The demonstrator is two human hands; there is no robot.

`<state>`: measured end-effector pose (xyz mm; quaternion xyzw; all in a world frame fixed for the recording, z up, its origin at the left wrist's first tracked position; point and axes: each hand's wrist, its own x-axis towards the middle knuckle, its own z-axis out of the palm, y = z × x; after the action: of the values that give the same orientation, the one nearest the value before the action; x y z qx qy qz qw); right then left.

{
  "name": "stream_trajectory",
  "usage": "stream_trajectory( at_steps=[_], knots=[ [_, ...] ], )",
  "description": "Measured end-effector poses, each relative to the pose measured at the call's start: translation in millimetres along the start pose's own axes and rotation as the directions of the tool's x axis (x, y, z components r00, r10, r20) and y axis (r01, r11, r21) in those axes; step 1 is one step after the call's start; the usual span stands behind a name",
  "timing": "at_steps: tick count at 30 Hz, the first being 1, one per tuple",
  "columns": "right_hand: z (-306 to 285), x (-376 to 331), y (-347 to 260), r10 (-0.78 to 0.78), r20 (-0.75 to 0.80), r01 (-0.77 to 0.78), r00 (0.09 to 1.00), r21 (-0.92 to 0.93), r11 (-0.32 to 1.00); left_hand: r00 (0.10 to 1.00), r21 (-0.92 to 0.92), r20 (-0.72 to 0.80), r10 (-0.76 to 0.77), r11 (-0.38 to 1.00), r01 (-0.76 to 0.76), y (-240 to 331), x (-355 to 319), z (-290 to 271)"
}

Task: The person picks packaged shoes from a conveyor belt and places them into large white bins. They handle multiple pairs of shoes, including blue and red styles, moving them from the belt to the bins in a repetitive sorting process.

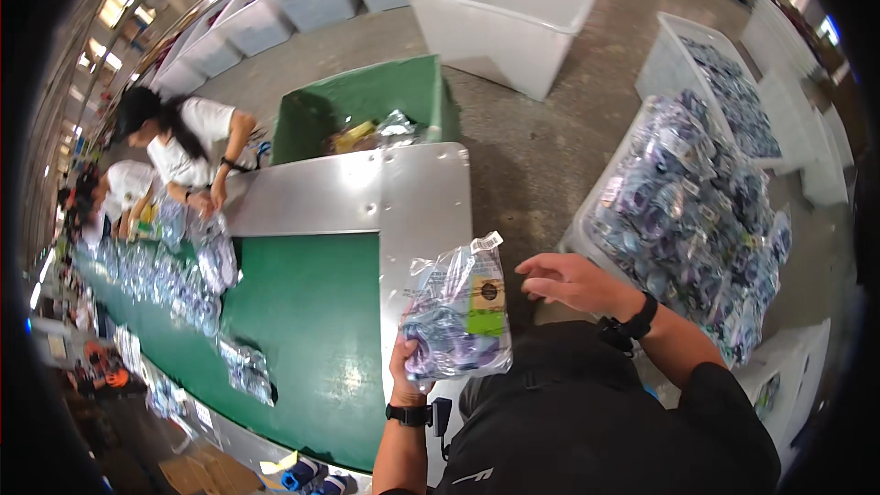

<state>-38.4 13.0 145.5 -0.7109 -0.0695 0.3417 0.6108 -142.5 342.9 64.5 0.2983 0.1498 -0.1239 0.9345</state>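
My left hand [410, 368] grips one clear packet [458, 312]; right hand [573, 282] open, empty. Full bin [587, 220] beside me, few packets on green belt [302, 312]: early.

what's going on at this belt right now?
The person's left hand holds up a clear plastic bag with purple-blue contents over the metal plate beside the green conveyor belt. Their right hand hovers open, next to the bag, not touching it. A white bin on their right is heaped with similar bags. More bags lie along the belt, where two other people handle some.
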Motion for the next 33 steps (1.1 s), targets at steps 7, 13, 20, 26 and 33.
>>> stream_trajectory(
  at_steps=[7, 13, 20, 26, 33],
  knots=[
    [-5, -3, 2, -0.045, -0.108, 0.054, 0.993, 0.080, 0.995, 0.980, 0.411, 0.054, 0.194, 0.890, -0.199, -15, 16, 103],
    [-48, -24, 10, -0.108, -0.124, 0.130, 0.986, 0.180, 0.975, 0.969, 0.550, 0.148, 0.199, 0.798, -0.248, -31, 39, 144],
    [-87, -50, 26, -0.093, -0.170, 0.147, 0.981, 0.346, 0.927, 0.979, 0.540, 0.169, 0.111, 0.820, -0.187, -55, 61, 184],
    [-109, -70, 39, -0.054, -0.180, 0.128, 0.982, 0.433, 0.892, 0.985, 0.581, 0.172, 0.029, 0.804, -0.125, -66, 73, 205],
    [-125, -80, 45, 0.019, -0.184, 0.072, 0.983, 0.474, 0.878, 0.988, 0.528, 0.154, -0.002, 0.845, -0.081, -82, 81, 220]
  ],
)
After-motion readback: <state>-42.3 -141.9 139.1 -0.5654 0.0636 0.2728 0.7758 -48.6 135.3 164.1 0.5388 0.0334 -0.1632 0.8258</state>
